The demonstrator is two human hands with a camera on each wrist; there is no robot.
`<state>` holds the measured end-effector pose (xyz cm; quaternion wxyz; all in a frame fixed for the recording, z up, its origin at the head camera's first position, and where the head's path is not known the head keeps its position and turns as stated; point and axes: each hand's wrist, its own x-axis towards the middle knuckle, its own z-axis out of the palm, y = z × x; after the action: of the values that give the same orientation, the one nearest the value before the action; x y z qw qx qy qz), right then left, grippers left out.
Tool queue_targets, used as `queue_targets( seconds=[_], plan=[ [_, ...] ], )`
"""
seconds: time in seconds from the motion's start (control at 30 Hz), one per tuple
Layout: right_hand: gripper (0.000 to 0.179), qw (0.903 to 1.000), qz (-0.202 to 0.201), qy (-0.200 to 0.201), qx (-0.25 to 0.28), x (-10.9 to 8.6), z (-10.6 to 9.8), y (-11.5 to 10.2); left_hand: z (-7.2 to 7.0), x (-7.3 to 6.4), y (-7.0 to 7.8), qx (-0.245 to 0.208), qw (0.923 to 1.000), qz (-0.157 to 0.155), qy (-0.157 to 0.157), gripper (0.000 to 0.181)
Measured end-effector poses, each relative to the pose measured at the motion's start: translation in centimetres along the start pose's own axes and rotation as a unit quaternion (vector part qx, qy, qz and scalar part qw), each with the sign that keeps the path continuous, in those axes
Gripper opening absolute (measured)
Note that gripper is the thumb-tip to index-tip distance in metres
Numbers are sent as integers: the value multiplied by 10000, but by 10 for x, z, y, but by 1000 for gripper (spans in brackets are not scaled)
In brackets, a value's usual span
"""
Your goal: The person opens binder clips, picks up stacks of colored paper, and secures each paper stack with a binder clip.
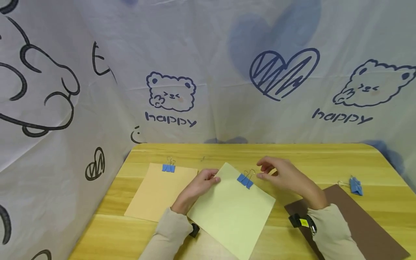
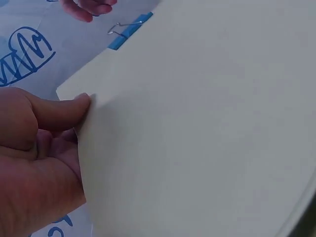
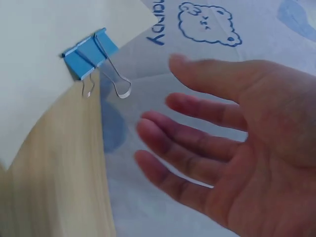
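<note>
Pale yellow paper (image 1: pixel 232 213) is held up at a slant over the table. My left hand (image 1: pixel 201 186) pinches its left edge near the top corner, thumb on the front face, as the left wrist view shows close up. A blue binder clip (image 1: pixel 245 180) sits on the paper's upper right edge with its wire handles standing out. Just right of that clip, my right hand (image 1: pixel 286 178) hovers with relaxed, spread fingers and holds nothing. In the right wrist view a gap shows between the fingertips (image 3: pixel 148 126) and the clip (image 3: pixel 91 54).
Orange paper (image 1: pixel 159 193) with a blue binder clip (image 1: pixel 168 168) at its top edge lies on the left. Brown paper (image 1: pixel 360 224) lies at the right, partly under my right forearm. Another blue binder clip (image 1: pixel 355 186) rests beside it. A printed white cloth (image 1: pixel 214 119) hangs behind the table.
</note>
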<state>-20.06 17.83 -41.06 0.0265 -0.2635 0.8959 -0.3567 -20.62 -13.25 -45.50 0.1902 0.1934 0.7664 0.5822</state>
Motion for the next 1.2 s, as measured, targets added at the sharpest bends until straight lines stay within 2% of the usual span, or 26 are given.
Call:
queue_targets(
  seconds=[0.1,0.27,0.37,0.5,0.57,0.67,0.77,0.87,1.03,1.2],
  plan=[
    [31,9989,-31,397,-228,-8,-1,7,0,0,-4,25,9999,-88,57,27],
    [32,9946,-25,794,-668,-18,-8,16,1,-4,-7,287,9975,-485,437,29],
    [34,9912,-52,936,-937,-23,-13,20,0,-6,-7,975,9910,-597,694,29],
    [36,9866,-126,1090,-1209,-26,-19,23,1,-8,-7,1798,9778,-625,880,23],
    [37,9850,-136,1111,-1310,-28,-22,23,1,-9,-6,1833,9773,-656,838,23],
    [38,9842,-41,1084,-1403,-30,-27,25,2,-10,-3,1854,9769,-731,778,48],
    [40,9829,189,1092,-1470,-35,-33,29,2,-12,2,2006,9744,-796,630,59],
    [41,9800,395,1228,-1515,-40,-42,36,0,-12,4,2120,9726,-807,502,59],
    [40,9745,503,1496,-1592,-52,-58,57,-3,-10,5,2073,9741,-805,399,57],
    [42,9726,972,1390,-1589,-68,-75,78,-5,-8,7,2144,9730,-780,353,58]
  ],
)
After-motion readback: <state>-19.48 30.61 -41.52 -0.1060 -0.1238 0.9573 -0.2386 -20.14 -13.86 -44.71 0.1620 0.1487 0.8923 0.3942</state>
